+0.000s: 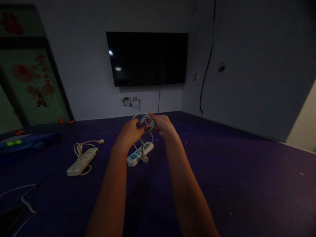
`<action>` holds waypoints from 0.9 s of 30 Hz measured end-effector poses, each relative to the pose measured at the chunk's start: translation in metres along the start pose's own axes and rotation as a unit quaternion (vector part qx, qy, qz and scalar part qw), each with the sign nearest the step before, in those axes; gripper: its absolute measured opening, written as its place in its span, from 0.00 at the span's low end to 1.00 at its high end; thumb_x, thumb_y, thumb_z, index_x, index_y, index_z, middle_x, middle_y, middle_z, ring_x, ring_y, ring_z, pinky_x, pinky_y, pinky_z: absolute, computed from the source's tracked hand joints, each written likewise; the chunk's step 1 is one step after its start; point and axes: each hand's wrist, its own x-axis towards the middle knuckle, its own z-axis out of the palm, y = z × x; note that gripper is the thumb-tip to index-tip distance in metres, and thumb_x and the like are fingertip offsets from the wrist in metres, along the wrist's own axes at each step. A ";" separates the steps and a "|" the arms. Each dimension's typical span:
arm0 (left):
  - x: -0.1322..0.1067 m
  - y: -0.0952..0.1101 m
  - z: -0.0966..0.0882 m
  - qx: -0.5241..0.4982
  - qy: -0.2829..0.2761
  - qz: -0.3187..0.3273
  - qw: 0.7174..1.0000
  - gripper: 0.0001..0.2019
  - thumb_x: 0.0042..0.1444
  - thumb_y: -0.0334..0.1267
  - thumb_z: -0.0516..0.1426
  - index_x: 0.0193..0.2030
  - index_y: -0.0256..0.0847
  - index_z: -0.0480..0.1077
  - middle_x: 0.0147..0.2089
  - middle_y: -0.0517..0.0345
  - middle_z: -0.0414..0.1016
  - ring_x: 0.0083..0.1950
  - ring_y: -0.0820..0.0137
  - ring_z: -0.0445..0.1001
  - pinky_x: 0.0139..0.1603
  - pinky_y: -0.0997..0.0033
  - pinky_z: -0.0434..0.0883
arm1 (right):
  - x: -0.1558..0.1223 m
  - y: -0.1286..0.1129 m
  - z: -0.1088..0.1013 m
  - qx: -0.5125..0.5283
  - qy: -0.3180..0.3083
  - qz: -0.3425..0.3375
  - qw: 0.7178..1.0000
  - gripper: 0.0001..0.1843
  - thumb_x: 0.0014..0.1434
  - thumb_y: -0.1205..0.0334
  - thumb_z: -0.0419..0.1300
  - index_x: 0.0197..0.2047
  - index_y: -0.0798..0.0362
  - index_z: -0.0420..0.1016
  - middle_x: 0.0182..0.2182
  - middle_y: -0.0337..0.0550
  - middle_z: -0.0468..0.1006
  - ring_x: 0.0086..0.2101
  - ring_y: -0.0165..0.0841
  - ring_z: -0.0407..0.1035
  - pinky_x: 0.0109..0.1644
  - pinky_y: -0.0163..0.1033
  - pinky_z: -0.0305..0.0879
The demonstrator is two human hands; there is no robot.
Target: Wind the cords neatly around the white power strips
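Both hands are raised in front of me around a white power cord [141, 114] that is gathered in loops. My right hand [161, 123] grips the right side of the loops between thumb and fingers. On the left side, my left hand [132, 133] has its fingers closed on the cord, partly hiding it. Just below and beyond the hands lies a white power strip [148, 147] with blue sockets. The cord's plug [144, 159] hangs in front of that strip.
A second white power strip [84, 162] lies to the left with its own bundled cord [78, 149]. Farther left are blue cloth [34, 141] and a loose white cable [26, 199]. A television [149, 59] hangs on the far wall above the dark purple surface [222, 171].
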 end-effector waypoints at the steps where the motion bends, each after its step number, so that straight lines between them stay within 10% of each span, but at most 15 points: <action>1: 0.002 -0.003 0.000 -0.010 0.002 -0.011 1.000 0.16 0.51 0.50 0.59 0.38 0.38 0.69 0.34 0.50 0.76 0.34 0.65 0.73 0.30 0.70 0.61 | 0.000 0.000 0.001 0.006 0.001 0.011 1.000 0.22 0.60 0.62 0.59 0.16 0.58 0.64 0.09 0.32 0.61 0.08 0.17 0.49 0.11 0.26 0.41; 6: 0.010 -0.018 0.002 -0.055 0.022 -0.041 0.997 0.22 0.50 0.49 0.61 0.46 0.35 0.65 0.33 0.50 0.75 0.33 0.65 0.73 0.32 0.70 0.62 | -0.001 0.000 0.003 0.023 0.002 0.029 0.999 0.22 0.63 0.64 0.56 0.18 0.59 0.66 0.09 0.34 0.64 0.09 0.18 0.52 0.12 0.26 0.42; 13: 0.017 -0.027 0.010 -0.088 -0.092 0.008 0.992 0.13 0.54 0.45 0.53 0.29 0.38 0.70 0.29 0.53 0.74 0.30 0.68 0.70 0.30 0.70 0.62 | 0.001 0.001 0.000 0.013 0.007 0.038 0.999 0.20 0.63 0.64 0.55 0.20 0.59 0.69 0.11 0.35 0.67 0.09 0.18 0.51 0.12 0.27 0.41; 27: 0.019 -0.019 0.016 -0.108 -0.113 -0.003 0.988 0.09 0.52 0.37 0.50 0.25 0.39 0.67 0.24 0.56 0.73 0.27 0.71 0.71 0.28 0.73 0.64 | 0.017 0.019 -0.012 -0.102 0.047 -0.039 0.993 0.21 0.59 0.60 0.57 0.16 0.58 0.71 0.08 0.36 0.64 0.11 0.23 0.57 0.15 0.29 0.48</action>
